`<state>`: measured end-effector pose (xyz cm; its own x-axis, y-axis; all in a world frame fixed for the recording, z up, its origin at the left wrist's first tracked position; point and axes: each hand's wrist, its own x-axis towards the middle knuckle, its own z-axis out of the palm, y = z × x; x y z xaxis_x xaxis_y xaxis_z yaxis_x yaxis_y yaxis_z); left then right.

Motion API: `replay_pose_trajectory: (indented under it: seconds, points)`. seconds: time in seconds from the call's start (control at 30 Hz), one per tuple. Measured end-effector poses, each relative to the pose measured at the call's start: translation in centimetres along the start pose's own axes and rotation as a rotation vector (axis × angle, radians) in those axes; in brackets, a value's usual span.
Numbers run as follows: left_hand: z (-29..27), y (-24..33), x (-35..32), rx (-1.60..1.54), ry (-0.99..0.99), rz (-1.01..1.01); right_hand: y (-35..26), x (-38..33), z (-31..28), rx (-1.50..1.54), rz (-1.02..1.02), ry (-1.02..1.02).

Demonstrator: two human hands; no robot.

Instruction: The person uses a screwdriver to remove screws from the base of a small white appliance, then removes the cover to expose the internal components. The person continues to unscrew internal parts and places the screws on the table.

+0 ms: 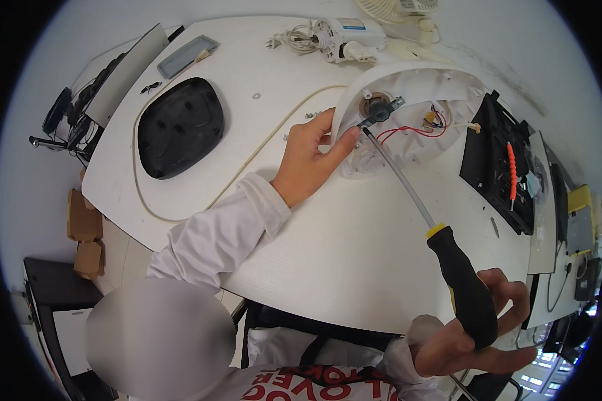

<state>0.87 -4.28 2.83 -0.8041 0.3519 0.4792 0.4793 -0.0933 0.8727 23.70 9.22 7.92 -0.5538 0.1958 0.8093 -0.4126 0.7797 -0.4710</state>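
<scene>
"Watching through the head camera, I see the white shell (418,150) on the table (301,260), in front of the left hand (312,157) and a little to its right."

"Is this hand holding it?"

"Yes, it grasps the left rim. The thumb lies at the edge, near the grey bracket (381,112) inside the shell. The other fingers go behind the rim, so their tips are hidden from me."

"And the right hand (448,347)?"

"It holds the screwdriver (458,274) rather loosely, by the end of the black handle, with the fingers partly bent. The shaft points away from this hand, toward the left thumb."

"Does the tip touch a screw?"

"I cannot tell. I can say only that the tip is just beside the bracket and the thumb."

"What is around them?"

"Inside the shell, right of the bracket, I find red wires (415,129). The black toolbox (488,160) stands to the right of the shell, and the black panel (180,128) lies well to the left of the left hand."
</scene>
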Motion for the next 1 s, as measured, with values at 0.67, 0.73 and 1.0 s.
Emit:
replay_pose_trajectory:
  seconds: [0.67,0.73,1.0]
  points:
    - [0.2,-0.1,0.2,-0.014,-0.026,0.0,0.0,-0.5,-1.9,-0.056,-0.251,-0.162]
    - [0.1,0.2,0.2,-0.006,-0.019,0.007,-0.9,-0.3,-1.6,-0.151,-0.178,-0.193]
    - [0.1,0.1,0.1,-0.003,-0.013,-0.015,-0.5,0.2,-2.0,-0.095,-0.156,-0.2]
